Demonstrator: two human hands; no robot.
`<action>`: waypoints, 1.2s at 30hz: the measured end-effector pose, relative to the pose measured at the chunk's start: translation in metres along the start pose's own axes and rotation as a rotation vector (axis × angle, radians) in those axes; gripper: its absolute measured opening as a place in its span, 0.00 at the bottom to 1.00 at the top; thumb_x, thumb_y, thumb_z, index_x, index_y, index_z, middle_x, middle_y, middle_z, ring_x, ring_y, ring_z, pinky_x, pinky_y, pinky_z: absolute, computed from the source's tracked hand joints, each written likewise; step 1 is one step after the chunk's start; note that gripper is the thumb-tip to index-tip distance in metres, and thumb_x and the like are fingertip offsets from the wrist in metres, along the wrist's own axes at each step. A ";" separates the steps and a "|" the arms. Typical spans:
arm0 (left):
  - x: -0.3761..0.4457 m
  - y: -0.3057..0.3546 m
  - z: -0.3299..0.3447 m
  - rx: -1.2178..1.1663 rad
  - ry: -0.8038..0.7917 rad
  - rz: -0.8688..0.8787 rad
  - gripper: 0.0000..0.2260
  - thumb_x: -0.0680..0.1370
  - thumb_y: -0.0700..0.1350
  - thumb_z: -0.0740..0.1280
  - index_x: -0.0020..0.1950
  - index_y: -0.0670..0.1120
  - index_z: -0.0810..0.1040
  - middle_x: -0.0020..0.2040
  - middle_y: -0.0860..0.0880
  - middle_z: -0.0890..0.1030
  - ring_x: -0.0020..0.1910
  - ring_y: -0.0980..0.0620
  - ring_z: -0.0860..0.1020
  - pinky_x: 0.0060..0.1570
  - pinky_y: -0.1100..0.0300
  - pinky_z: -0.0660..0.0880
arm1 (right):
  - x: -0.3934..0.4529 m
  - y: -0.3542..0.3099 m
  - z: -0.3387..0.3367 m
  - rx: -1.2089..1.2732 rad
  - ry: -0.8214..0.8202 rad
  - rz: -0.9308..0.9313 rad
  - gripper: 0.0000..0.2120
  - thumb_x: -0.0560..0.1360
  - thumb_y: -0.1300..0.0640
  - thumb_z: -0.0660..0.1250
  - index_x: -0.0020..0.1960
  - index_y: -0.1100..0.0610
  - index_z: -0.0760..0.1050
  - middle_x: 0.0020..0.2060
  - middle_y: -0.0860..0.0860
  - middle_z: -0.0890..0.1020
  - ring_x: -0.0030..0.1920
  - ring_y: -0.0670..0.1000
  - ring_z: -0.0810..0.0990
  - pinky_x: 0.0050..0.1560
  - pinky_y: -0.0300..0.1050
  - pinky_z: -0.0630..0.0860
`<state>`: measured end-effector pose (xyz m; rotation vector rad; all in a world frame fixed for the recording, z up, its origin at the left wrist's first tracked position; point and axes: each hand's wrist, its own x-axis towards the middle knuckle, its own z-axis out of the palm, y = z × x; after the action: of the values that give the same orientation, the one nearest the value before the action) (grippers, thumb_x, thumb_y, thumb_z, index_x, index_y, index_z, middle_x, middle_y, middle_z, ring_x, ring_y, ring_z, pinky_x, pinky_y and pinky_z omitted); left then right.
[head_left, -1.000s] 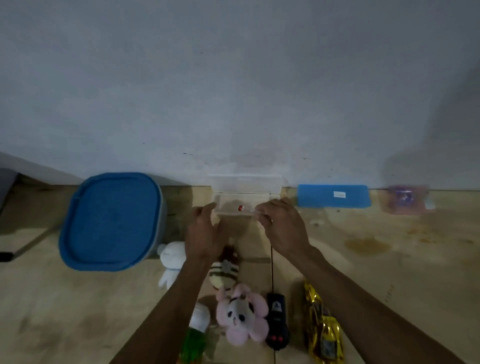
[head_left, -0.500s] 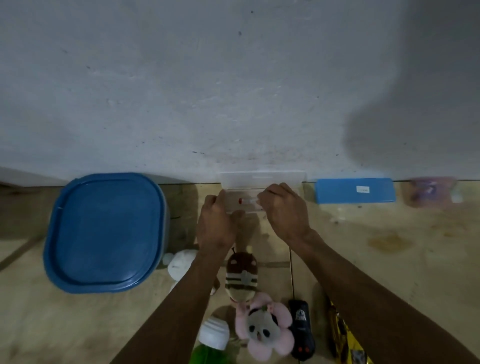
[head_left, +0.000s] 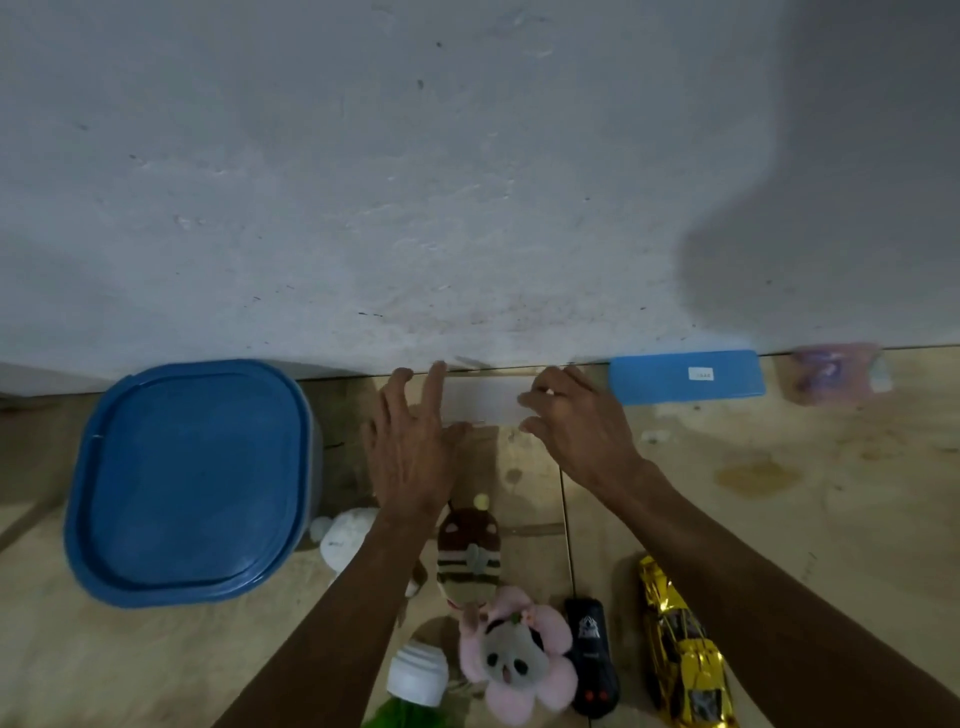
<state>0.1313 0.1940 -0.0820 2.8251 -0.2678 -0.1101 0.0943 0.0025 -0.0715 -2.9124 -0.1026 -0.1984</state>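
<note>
Head-worn view, downward, close above floor (head_left: 779, 519)

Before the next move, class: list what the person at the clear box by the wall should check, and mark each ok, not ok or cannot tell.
1. Clear box stands against the wall: ok.
2. Left hand, fingers straight, at its left end: ok.
3. Right hand grips its right end: cannot tell.
4. It is closed: cannot tell.
5. Blue tub stands apart from the box: ok.
</note>
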 end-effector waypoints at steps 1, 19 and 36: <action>0.001 -0.002 0.001 0.056 0.015 0.074 0.31 0.70 0.51 0.78 0.71 0.52 0.72 0.70 0.39 0.71 0.66 0.37 0.71 0.57 0.41 0.74 | -0.003 0.002 0.007 0.005 -0.010 -0.010 0.14 0.63 0.58 0.83 0.48 0.57 0.86 0.43 0.52 0.84 0.44 0.54 0.81 0.33 0.45 0.78; 0.018 -0.006 0.004 0.168 -0.107 0.218 0.12 0.74 0.50 0.75 0.57 0.51 0.84 0.66 0.44 0.74 0.67 0.40 0.71 0.61 0.39 0.69 | -0.008 0.003 0.040 -0.044 -0.007 0.072 0.12 0.72 0.59 0.76 0.55 0.60 0.83 0.54 0.57 0.81 0.54 0.60 0.79 0.46 0.52 0.82; -0.129 -0.031 -0.077 -0.218 0.078 0.079 0.16 0.77 0.52 0.66 0.60 0.46 0.84 0.56 0.42 0.79 0.54 0.40 0.79 0.51 0.45 0.78 | -0.125 -0.101 -0.036 0.557 0.145 0.394 0.12 0.75 0.65 0.70 0.58 0.60 0.82 0.51 0.58 0.82 0.52 0.60 0.81 0.52 0.45 0.76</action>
<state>0.0186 0.2700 -0.0124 2.5922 -0.3277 -0.0103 -0.0419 0.0861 -0.0328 -2.2966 0.3759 -0.2619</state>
